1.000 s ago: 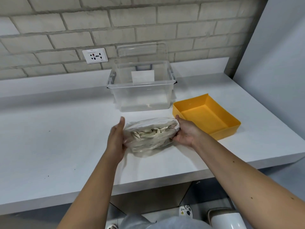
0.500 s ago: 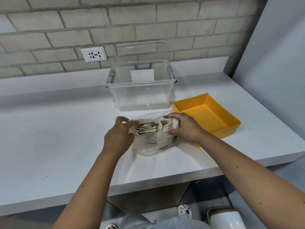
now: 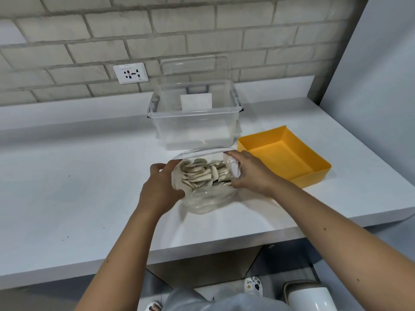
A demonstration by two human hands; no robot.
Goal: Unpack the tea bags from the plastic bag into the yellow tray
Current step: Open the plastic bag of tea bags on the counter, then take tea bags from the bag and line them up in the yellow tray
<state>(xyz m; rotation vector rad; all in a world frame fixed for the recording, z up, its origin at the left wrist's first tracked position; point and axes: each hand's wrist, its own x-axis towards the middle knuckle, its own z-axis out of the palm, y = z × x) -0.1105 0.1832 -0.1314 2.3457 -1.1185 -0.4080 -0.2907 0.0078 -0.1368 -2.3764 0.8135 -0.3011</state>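
Pinching opposite rims of the clear crumpled plastic bag (image 3: 206,200) on the white counter (image 3: 78,187), left hand (image 3: 160,189) and right hand (image 3: 251,173) spread its mouth; I'd lift pale tea bags (image 3: 202,173) into the yellow rectangular tray (image 3: 289,158) alongside.

Beige tea bags (image 3: 202,173); clear plastic bag (image 3: 208,198); yellow tray (image 3: 314,173); white counter (image 3: 78,176).

White counter (image 3: 67,187) bears bag (image 3: 204,203), tray (image 3: 314,178) (yellow), bin (image 3: 195,131).
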